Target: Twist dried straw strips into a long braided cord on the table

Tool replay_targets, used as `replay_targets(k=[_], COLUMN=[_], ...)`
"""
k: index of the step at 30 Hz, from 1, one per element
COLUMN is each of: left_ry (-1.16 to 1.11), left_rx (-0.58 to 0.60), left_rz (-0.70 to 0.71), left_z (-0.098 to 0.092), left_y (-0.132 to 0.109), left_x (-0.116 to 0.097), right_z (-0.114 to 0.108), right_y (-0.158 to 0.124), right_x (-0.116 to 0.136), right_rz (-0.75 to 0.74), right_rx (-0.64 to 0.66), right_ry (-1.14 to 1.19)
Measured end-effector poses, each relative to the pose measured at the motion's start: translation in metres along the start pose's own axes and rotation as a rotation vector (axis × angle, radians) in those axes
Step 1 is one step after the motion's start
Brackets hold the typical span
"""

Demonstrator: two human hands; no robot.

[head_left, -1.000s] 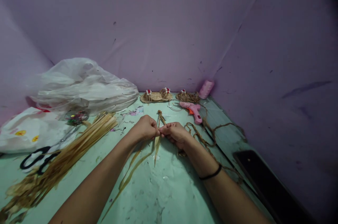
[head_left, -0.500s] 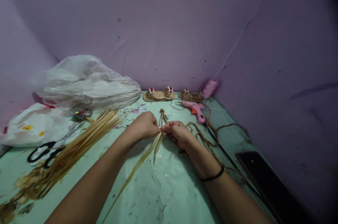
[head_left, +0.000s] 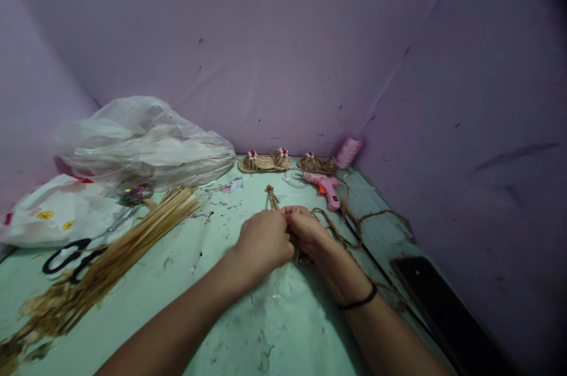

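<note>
A thin braid of dried plant fibre [head_left: 273,201] stands out beyond my hands, its knotted end on the green table [head_left: 230,329]. My left hand [head_left: 266,238] is closed, its back toward me, and presses against the right at the braid's near end. With thumb and fingers pinched, my right hand [head_left: 303,227] grips the braid there. The loose strips are hidden behind my hands. A long braided cord [head_left: 332,225] lies in loops beside my right wrist.
Left lie a bundle of dried strips [head_left: 137,246], black-handled scissors [head_left: 66,258] and plastic bags [head_left: 155,140]. Along the wall sit small woven slippers [head_left: 264,163] and a pink thread spool [head_left: 348,153]. A pink glue gun [head_left: 325,184] and a dark phone [head_left: 443,311] are on the right.
My left hand has moved right and nearer, now overlapping my right hand. The long pale strip that trailed toward me is out of sight.
</note>
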State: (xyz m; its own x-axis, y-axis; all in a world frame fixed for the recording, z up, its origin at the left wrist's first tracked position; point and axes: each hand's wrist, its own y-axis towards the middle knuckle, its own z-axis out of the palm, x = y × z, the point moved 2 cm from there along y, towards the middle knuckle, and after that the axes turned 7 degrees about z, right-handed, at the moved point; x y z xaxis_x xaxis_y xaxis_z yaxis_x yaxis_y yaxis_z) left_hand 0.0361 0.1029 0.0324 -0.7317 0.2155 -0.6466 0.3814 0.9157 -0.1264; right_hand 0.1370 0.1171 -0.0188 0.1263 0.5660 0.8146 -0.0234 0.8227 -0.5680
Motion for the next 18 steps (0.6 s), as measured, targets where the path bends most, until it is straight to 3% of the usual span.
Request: replay_targets(k=[2, 4, 6, 9, 14, 18], left_ry=[0.059, -0.135, -0.433, -0.734, -0.810, -0.686], left_rx=[-0.133, -0.187, -0.016, 0.190, 0.196, 0.189], left_rz=[-0.023, -0.133, -0.262, -0.281, -0.274, -0.319], left_z=[-0.018, -0.026, -0.019, 0.000, 0.011, 0.008], left_y=[0.008, 0.015, 0.021, 0.025, 0.028, 0.027], left_x=[0.009, 0.021, 0.031, 0.038, 0.045, 0.045], right_z=[-0.002, -0.003, -0.003, -0.005, -0.006, -0.006], right_y=[-0.001, -0.001, 0.000, 0.001, 0.002, 0.007], right_x=[0.001, 0.001, 0.000, -0.001, 0.001, 0.000], right_rz=[0.015, 0.045, 0.066, 0.039, -0.056, -0.175], right_rx=[0.049, 0.100, 0.136, 0.185, 0.216, 0.109], right_ry=[-0.026, -0.044, -0.037, -0.035, -0.104, -0.284])
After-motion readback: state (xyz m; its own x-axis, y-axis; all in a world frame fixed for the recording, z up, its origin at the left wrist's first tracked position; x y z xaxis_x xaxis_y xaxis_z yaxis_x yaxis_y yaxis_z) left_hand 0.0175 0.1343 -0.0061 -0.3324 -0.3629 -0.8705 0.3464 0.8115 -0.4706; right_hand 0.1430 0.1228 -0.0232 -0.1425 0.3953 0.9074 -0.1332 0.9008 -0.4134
